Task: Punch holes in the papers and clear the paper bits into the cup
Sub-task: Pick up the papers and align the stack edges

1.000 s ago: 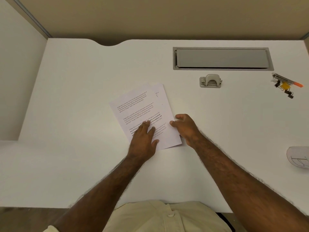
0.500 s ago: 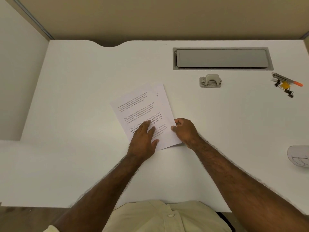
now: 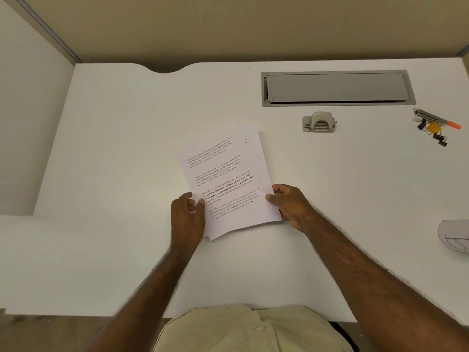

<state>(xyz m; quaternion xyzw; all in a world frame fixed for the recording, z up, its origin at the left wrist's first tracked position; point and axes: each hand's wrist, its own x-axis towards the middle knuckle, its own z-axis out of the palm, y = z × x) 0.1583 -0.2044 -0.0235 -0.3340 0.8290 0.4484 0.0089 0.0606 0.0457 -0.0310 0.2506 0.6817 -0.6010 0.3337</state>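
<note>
Nearest to us, both forearms reach forward over the white counter (image 3: 106,250) and meet at the papers (image 3: 228,179), a thin stack of printed sheets lying slightly skewed, with the lower sheets peeking out along the top and right edges. Our left hand (image 3: 186,219) pinches the stack's near left edge, thumb on top and fingers curled beneath, as far as we can tell. Our right hand (image 3: 289,204) clamps the right edge the same way, thumb on the page. Both wrists sit low, close to the counter, with the palms turned inward toward each other.

We judge the sheets light, limp and slick against one another, so they will sag and fan apart if held by one corner. Taking them at opposite edges, as now, should let us square them up before punching.

Farther out, well apart from the stack, the grey hole punch (image 3: 319,122) sits untouched below a metal cable hatch (image 3: 337,88). A cluster of binder clips and an orange-tipped pen (image 3: 435,124) lies to the far right. At the right edge, only part of the cup (image 3: 455,236) shows.
</note>
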